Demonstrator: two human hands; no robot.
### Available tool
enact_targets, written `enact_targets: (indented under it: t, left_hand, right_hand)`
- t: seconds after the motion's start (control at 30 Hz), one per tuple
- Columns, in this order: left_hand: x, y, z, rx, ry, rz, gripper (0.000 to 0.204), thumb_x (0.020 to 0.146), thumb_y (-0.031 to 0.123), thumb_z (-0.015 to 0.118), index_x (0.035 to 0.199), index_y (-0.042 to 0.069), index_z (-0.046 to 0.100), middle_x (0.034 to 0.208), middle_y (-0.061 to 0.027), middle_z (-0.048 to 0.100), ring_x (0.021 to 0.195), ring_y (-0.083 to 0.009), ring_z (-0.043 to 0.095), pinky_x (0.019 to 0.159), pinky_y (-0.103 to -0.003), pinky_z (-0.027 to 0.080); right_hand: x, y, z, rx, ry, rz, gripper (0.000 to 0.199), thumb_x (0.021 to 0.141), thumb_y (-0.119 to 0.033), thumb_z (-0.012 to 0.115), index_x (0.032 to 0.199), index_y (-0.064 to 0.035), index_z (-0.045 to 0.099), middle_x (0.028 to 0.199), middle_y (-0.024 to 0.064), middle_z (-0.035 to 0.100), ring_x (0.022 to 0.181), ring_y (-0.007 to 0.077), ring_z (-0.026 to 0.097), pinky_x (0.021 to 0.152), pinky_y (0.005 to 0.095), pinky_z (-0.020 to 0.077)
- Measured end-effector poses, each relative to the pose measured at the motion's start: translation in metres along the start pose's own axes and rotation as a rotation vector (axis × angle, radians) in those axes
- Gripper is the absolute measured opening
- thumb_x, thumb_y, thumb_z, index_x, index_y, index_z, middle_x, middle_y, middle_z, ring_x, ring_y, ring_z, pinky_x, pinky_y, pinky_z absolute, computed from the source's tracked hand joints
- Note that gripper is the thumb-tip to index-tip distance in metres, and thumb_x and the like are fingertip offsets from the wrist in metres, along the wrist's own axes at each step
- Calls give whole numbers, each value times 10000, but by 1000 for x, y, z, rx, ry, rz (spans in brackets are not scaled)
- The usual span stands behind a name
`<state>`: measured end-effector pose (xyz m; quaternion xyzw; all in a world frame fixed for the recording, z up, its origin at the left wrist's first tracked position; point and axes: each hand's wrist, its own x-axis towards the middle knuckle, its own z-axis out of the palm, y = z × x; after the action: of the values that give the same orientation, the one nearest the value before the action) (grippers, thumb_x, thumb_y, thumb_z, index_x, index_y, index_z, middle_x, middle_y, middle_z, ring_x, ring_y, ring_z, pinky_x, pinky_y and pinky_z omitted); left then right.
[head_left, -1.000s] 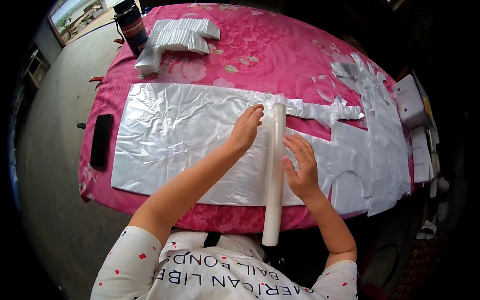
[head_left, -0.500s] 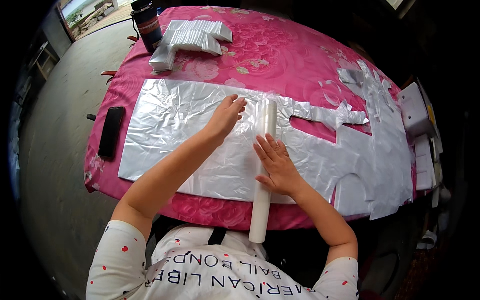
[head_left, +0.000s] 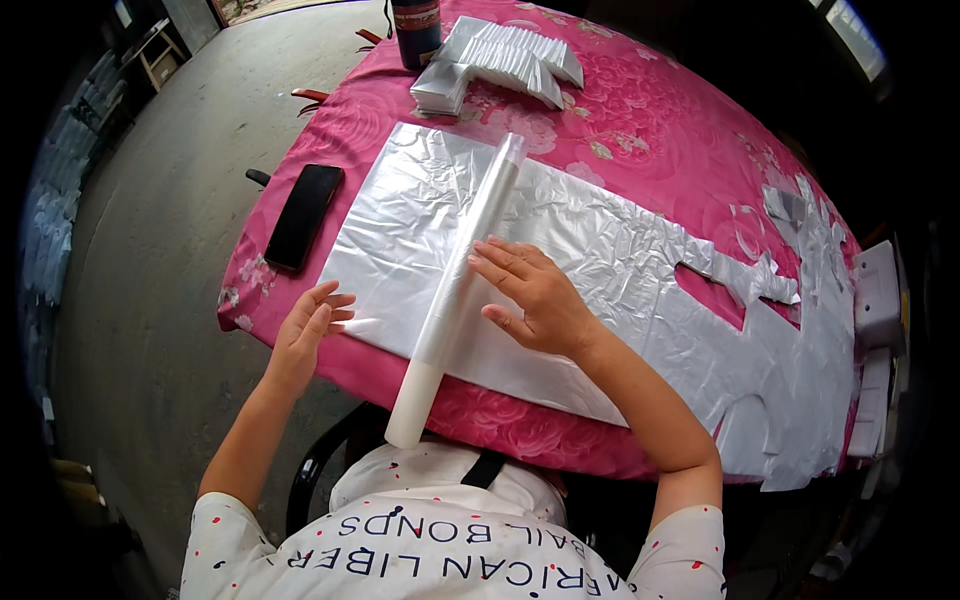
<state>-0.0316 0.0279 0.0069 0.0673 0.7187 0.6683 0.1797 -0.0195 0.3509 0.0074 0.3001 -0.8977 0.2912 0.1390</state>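
Note:
A long white roller tube (head_left: 448, 300) lies slantwise across a stack of thin silvery-white plastic bags (head_left: 590, 290). Its near end juts past the table's front edge. My right hand (head_left: 530, 292) has its fingers stretched out and rests at the tube's right side near its middle. To the left of the tube, my left hand (head_left: 312, 332) is over the front left corner of the bags, fingers apart and holding nothing. The bags have cut-out handle shapes at their right end.
A pink flowered cloth (head_left: 660, 120) covers the table. A black phone (head_left: 305, 217) lies left of the bags. Folded silvery packets (head_left: 500, 65) and a dark flask (head_left: 417, 35) stand at the back. White boxes (head_left: 876, 300) are at the right edge.
The tube has moved left across the bags and now slants. My right hand has gone along with it. My left hand has come down toward the near left corner of the bags. The view has shifted.

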Motion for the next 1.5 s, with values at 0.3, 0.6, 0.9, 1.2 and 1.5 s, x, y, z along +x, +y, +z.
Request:
enact_targets:
  t: [0.3,0.6,0.9,1.2,1.5]
  left_hand:
    - [-41,-8,13,582,130,169,546,848,245,591,1274,-24,380,959,-110,544,865,-214,538,803,-323,434]
    - [-37,13,22,733,125,-166,871,652,190,781,1327,-43,282,1103,-230,574,931,-314,613,774,-356,485]
    - [-41,3,39,-677,-505,-343,766,701,303,734,1311,-9,391,1137,-190,581,827,-179,630,686,-321,536]
    - [-14,31,87,-145,-596,-245,593,655,259,758,1107,-16,490,842,-92,604,667,-159,603,589,-284,502]
    - [-10,27,119,-346,-362,-428,650,777,396,672,1228,-11,441,947,-98,597,769,-127,579,675,-273,488]
  right_hand:
    - [99,1,87,-105,-132,-53,489,870,-402,473,1240,-88,528,1355,95,432,1336,269,265,1107,441,138]
    - [128,-35,139,231,458,554,776,774,-152,524,1395,55,107,1435,313,87,1357,426,51,1106,469,69]
    - [91,-54,46,1891,614,587,661,780,-209,634,1285,19,275,1070,158,516,965,202,559,839,325,482]
    - [61,-60,-13,1377,742,643,673,753,-225,678,1233,63,305,869,110,547,760,156,578,702,302,513]
    - [29,-67,-16,1410,792,728,594,775,-161,673,1209,58,331,853,95,544,742,149,579,692,306,509]
